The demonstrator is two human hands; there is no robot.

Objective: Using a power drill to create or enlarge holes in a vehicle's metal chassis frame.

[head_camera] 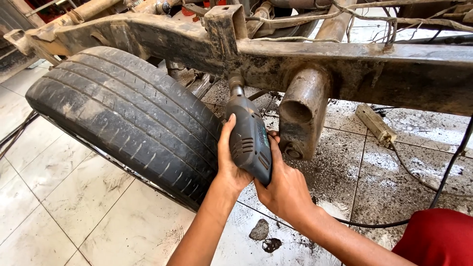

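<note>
You have the grey electric drill (250, 140) pointed up at the underside of the rusty chassis rail (345, 69), its chuck meeting the steel just below the welded bracket (220, 24), between the worn tyre (128, 118) and the hanging tube stub (302, 112). Your left hand (230, 165) wraps the rear of the body from the tyre side, and your right hand (283, 184) closes around the handle from below; both grips are fully closed on the tool. Keep the drill's axis square to the rail face, so the bit is less likely to bind or skate. Push along that axis from both forearms, not sideways toward the tyre. Mind the black cord (438, 182) trailing over the dirty tiled floor (74, 212) by your red-clad knee (438, 236), and keep it slack. I judge grit will likely fall from above, so lean your face away.
</note>
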